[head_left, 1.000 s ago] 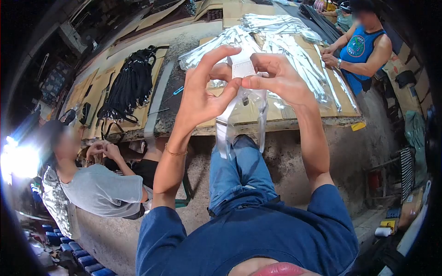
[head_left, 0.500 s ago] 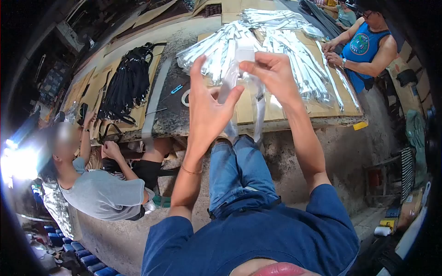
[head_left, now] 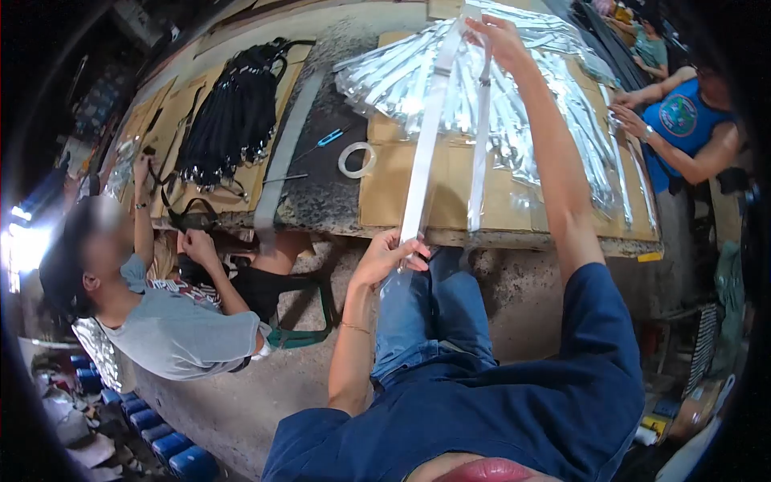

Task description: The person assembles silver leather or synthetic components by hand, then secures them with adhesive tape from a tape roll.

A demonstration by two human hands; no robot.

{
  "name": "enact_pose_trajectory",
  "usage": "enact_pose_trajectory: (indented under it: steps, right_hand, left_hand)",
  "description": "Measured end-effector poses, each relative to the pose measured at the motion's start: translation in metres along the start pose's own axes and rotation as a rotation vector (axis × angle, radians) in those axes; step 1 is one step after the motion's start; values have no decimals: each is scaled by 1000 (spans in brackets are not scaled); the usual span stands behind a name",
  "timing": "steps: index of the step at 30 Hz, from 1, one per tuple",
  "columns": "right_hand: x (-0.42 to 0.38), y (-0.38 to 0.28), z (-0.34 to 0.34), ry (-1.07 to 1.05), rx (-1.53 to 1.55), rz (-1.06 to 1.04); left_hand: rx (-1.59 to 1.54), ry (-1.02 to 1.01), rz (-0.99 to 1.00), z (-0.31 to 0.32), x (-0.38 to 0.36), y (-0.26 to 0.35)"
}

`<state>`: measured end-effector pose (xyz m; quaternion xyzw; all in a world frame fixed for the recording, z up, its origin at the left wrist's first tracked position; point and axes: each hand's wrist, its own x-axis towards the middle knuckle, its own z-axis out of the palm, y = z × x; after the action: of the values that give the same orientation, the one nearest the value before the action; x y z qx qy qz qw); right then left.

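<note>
A long white strap [head_left: 430, 136], glossy as if in clear plastic, stretches between my two hands above the table. My left hand [head_left: 391, 255] pinches its lower end near the table's front edge, over my lap. Far out over the table, my right hand [head_left: 496, 40] grips the upper end, with its fingers closed around it. A second white length [head_left: 479, 153] hangs down from the right hand, beside the first. Behind both lies a fanned pile of shiny plastic-wrapped straps [head_left: 385, 76] on cardboard [head_left: 389, 193].
Left of the cardboard are a roll of tape [head_left: 356, 161] and a blue-handled tool [head_left: 330, 138]. A heap of black straps [head_left: 233, 116] lies further left. One person [head_left: 173, 325] sits at my left; another [head_left: 683, 120] works at the right side.
My hands were close together over the table. The right has moved up and away, the left down toward my lap, so the strap is now drawn out long between them.
</note>
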<state>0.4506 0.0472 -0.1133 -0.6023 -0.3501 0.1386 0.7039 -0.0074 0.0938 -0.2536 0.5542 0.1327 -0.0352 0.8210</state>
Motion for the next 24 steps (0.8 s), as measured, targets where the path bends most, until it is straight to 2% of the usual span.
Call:
enact_pose_trajectory:
  steps: [2, 4, 6, 7, 8, 9, 10, 11, 12, 14, 15, 16, 17, 18, 20, 21, 22, 24]
  right_hand:
    - [17, 27, 10, 22, 36, -17]
    - [28, 50, 19, 236, -276, -13]
    - [26, 63, 16, 242, -667, 104]
    - [50, 102, 1, 167, -967, 126]
    - [56, 112, 7, 87, -1270, 144]
    - [53, 125, 9, 104, -1312, 173]
    - [49, 144, 18, 311, -1260, 103]
    - [32, 145, 37, 311, -1186, -69]
    - [10, 141, 60, 309, -1106, -244]
    - [-44, 157, 105, -34, -817, -268]
    - [-96, 107, 142, -333, -739, -25]
    - [-121, 129, 154, -522, -699, -69]
    - [-145, 123, 175, -684, -836, 100]
    - [-165, 129, 188, -644, -886, 99]
    - [-191, 146, 201, -597, -942, 91]
    - [-198, 150, 205, -526, -965, 33]
    - [-201, 154, 208, -452, -987, -29]
    - [-206, 156, 213, -408, -984, -25]
  left_hand:
    - [-49, 56, -36, -11, 1, -4]
    - [-30, 69, -33, -28, 2, -17]
    - [11, 123, -123, -42, -6, -31]
    - [58, 156, -174, -49, -12, -38]
    - [53, 168, -175, -51, -17, -34]
    - [511, 395, -205, -51, -24, -32]
    - [974, 604, -231, -49, -29, -29]
    - [1043, 822, -94, -42, -26, -14]
    - [1066, 879, 4, -49, -17, -4]
    - [1280, 836, 250, -70, 18, 20]
    - [1332, 791, 518, -85, 42, 27]
    - [1408, 753, 639, -100, 67, 32]
    - [1431, 681, 676, -107, 86, 39]
    - [1428, 680, 682, -116, 100, 40]
    - [1504, 434, 460, -133, 122, 39]
    - [1554, 399, 417, -134, 126, 41]
    - [1559, 404, 430, -135, 126, 41]
    - [1497, 428, 519, -132, 121, 38]
